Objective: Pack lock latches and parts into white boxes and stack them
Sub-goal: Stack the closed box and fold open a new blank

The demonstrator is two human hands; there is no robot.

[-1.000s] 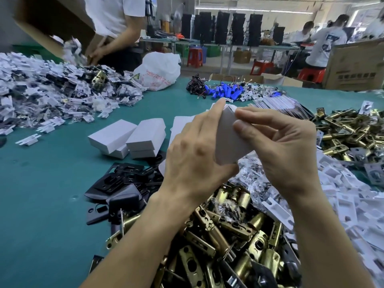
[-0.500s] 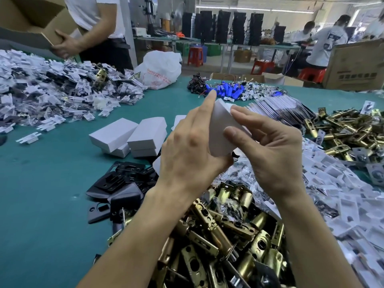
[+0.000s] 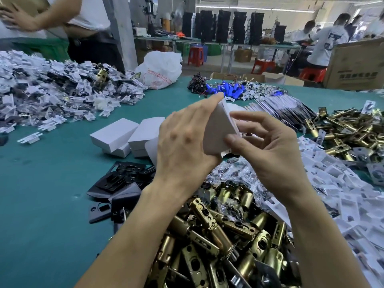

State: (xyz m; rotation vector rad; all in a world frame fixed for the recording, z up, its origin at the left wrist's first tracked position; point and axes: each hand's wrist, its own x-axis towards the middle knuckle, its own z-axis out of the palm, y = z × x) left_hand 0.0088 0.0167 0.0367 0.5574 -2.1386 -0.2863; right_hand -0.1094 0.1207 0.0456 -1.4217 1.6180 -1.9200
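Left hand [image 3: 182, 142] fingers curled round a white box [image 3: 218, 132], right hand [image 3: 270, 150] fingers pinching its edge, both hands raised above brass latches [image 3: 218, 235] heaped on the green desk [image 3: 41, 204]

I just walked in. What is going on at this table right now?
A person holds a small white box above the green table with both hands. The left hand grips one side and the right hand pinches its near edge, apparently closing it. A pile of brass latches lies below, and closed white boxes sit stacked to the left.
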